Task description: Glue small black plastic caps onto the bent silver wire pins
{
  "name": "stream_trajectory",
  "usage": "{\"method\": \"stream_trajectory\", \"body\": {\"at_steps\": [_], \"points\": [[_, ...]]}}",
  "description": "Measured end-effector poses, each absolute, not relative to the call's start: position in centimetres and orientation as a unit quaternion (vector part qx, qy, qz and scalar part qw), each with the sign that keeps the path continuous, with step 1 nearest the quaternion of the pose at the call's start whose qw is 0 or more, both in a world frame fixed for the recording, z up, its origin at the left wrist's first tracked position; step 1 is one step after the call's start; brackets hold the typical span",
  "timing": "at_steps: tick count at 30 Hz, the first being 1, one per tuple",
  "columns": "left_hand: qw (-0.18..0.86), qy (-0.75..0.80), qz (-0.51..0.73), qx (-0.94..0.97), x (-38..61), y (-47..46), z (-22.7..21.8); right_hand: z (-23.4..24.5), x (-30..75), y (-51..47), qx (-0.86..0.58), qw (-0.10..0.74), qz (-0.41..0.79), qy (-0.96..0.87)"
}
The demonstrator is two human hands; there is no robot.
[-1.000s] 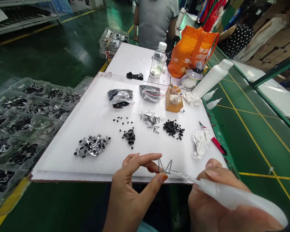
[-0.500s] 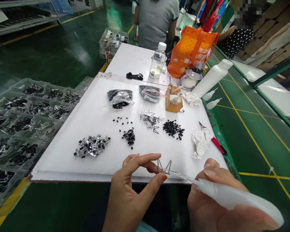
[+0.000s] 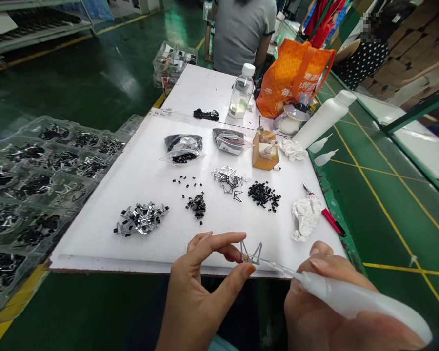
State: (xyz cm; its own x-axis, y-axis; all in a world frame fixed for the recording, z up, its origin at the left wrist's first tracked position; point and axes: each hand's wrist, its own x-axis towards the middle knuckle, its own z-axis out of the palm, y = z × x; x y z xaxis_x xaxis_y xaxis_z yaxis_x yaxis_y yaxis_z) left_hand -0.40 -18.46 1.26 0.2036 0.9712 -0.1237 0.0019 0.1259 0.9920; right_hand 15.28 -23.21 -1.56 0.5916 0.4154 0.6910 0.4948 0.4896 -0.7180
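Observation:
My left hand [image 3: 199, 287] pinches a small bent metal wire frame [image 3: 251, 254] between thumb and fingertips, just above the near edge of the white foam board [image 3: 139, 195]. My right hand [image 3: 324, 292] grips a white squeeze bottle [image 3: 351, 300], and its thin clear nozzle [image 3: 276, 266] reaches the base of the wire frame. On the board lie a pile of bent wire frames [image 3: 229, 178], black small parts [image 3: 263, 195], and a silvery heap [image 3: 141, 219].
Behind the board stand a small cardboard box with glass vials [image 3: 265, 153], a water bottle [image 3: 241, 92], and an orange bag [image 3: 294, 78]. A red-handled craft knife [image 3: 331, 221] and white tissue [image 3: 306, 217] lie at the right. Clear trays of parts [image 3: 40, 180] sit left; a seated person [image 3: 243, 36] is beyond.
My hands and the wire frame stay in nearly the same pose, with the nozzle still at the frame. The whole scene shifts slightly in view as my head moves.

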Motion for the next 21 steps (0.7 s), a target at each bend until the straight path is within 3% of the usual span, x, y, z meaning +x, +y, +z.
{"method": "stream_trajectory", "body": {"at_steps": [3, 11, 21], "points": [[0.582, 0.476, 0.422, 0.506, -0.4, -18.6, 1.2, -2.1, 15.3, -24.3, -0.550, 0.732, -0.003, -0.403], [0.582, 0.478, 0.419, 0.507, -0.2, -18.4, 1.8, -1.2, 16.0, -22.7, -0.463, 0.717, -0.013, -0.521], [0.584, 0.485, 0.416, 0.500, -0.2, -18.3, 1.7, -1.5, 15.1, -23.2, -0.472, 0.735, -0.016, -0.487]]}}
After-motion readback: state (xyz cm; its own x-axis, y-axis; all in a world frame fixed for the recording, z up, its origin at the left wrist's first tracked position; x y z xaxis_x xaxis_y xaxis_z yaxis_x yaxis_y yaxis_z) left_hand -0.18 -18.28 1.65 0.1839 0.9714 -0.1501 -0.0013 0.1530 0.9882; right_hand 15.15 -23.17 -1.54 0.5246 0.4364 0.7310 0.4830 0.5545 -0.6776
